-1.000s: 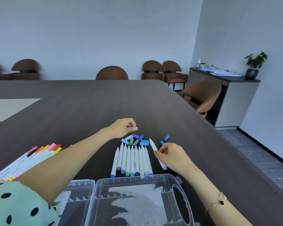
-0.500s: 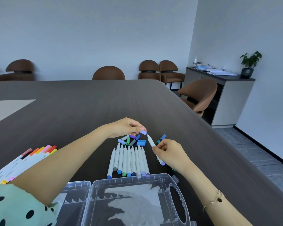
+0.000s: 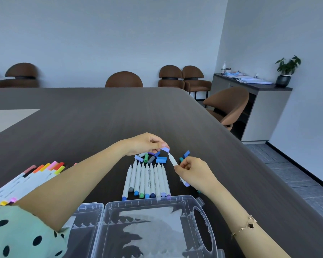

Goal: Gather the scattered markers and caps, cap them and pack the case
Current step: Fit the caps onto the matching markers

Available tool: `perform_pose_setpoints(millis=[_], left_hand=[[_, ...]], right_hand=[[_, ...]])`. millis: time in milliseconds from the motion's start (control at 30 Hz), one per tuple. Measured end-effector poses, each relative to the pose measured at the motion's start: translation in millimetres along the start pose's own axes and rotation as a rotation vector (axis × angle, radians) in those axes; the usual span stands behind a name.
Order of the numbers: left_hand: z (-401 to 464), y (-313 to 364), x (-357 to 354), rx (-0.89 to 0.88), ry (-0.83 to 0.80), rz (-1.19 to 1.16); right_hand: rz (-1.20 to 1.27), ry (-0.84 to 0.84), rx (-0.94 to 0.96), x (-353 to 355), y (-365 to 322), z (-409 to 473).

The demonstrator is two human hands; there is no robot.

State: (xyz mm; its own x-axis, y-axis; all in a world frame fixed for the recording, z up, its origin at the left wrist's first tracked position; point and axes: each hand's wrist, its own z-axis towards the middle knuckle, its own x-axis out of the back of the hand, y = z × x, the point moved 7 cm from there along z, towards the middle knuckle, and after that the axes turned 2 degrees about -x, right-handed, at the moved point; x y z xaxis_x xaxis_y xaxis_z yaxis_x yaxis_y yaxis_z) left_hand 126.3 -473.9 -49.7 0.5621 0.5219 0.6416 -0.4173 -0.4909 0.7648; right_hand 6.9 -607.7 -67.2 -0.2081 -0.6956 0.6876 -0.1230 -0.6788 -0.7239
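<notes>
Lilac cap (image 3: 165, 149) pinched in left hand (image 3: 145, 144) just off the tip of white marker (image 3: 172, 161) gripped by right hand (image 3: 193, 171), above loose caps (image 3: 153, 157) on dark table (image 3: 101, 118).

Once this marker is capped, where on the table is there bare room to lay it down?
Bare tabletop lies right of the right hand, out to the table edge, and beyond the loose caps. Crowded: the marker row, the open case at the near edge, and the warm-coloured markers under the left arm.
</notes>
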Motion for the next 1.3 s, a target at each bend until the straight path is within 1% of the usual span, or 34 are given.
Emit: perform_pose_setpoints(millis=[167, 267, 367, 433, 533, 800, 867, 1000, 1167, 1300], left_hand=[[0.9, 11.8, -16.0, -0.032, -0.073, 0.028], [3.1, 15.9, -11.1, -0.050, -0.017, 0.040], [2.4, 9.6, 3.0, -0.011, 0.032, 0.040], [1.5, 5.4, 6.2, 0.009, 0.023, 0.051], [1.7, 3.1, 3.4, 0.004, 0.008, 0.029], [2.3, -1.1, -3.6, 0.024, 0.000, 0.019], [2.7, -2.9, -1.8, 0.033, 0.027, 0.029], [1.2, -6.0, 4.6, 0.058, 0.135, 0.057], [-1.4, -6.7, 2.3, 0.039, 0.049, 0.142], [-2.1, -4.7, 7.4, 0.023, 0.068, 0.194]], right_hand=[[0.008, -0.036, 0.004, -2.6, -2.5, -2.2], [0.010, -0.033, -0.023, -1.2, -0.6, -1.8], [0.036, 0.016, -0.043, 4.1, 2.6, 0.3], [0.052, 0.025, -0.048, 5.7, 3.2, 0.9], [0.062, -0.008, -0.049, 3.0, 1.9, -0.4], [0.027, -0.006, -0.037, 1.6, 2.4, 1.2], [0.025, -0.001, -0.042, 0.9, 3.8, 2.3], [0.021, 0.009, -0.055, 0.2, 6.1, 3.7], [0.036, 0.020, -0.058, 1.8, 6.0, 4.7], [0.042, 0.018, -0.050, 2.0, 4.8, 3.6]])
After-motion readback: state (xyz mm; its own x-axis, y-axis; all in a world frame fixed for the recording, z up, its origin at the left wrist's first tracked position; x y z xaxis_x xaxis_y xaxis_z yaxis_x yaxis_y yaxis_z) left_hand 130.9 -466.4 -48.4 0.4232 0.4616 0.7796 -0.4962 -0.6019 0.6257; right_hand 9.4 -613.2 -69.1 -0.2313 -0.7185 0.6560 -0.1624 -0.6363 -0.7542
